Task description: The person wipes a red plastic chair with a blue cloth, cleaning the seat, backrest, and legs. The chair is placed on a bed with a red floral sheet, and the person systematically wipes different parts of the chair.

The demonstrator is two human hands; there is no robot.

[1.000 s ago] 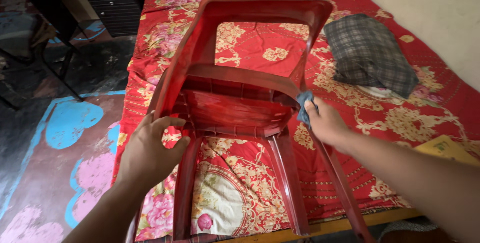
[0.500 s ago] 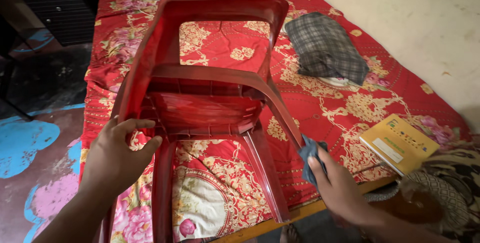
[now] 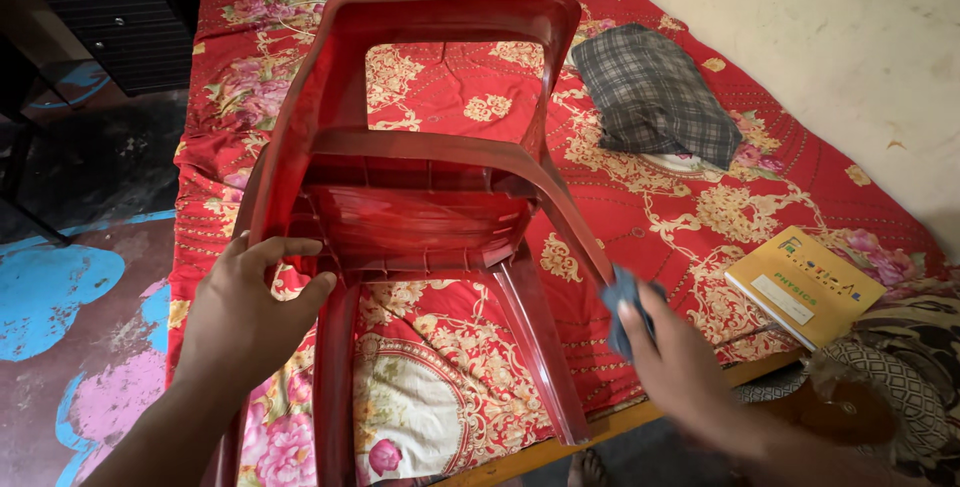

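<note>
At the far left, a painted floor [image 3: 60, 297] with blue and pink patches runs beside the bed, and a dark drawer unit [image 3: 130, 22] stands at the top corner. The left hand [image 3: 245, 312] comes next: its fingers are curled around the near left edge of a red plastic chair [image 3: 420, 197], the thumb spread apart from them and resting by the chair's leg, so the hand clasps the frame rather than lying flat on it. The chair lies tipped over on the bed, its underside facing up, backrest towards the far end and legs pointing to the camera. Beneath it is a red floral bedsheet [image 3: 640, 197]. Right of the chair's near right leg, the right hand [image 3: 675, 372] is closed around a small blue cloth [image 3: 622, 302], bunched between thumb and fingers; the cloth is just beside the leg, though contact cannot be told. Farther right, a checked folded cloth [image 3: 655, 97] lies on the sheet, and a yellow book [image 3: 805, 287] rests near the bed's edge, by a pale wall [image 3: 830, 37].
</note>
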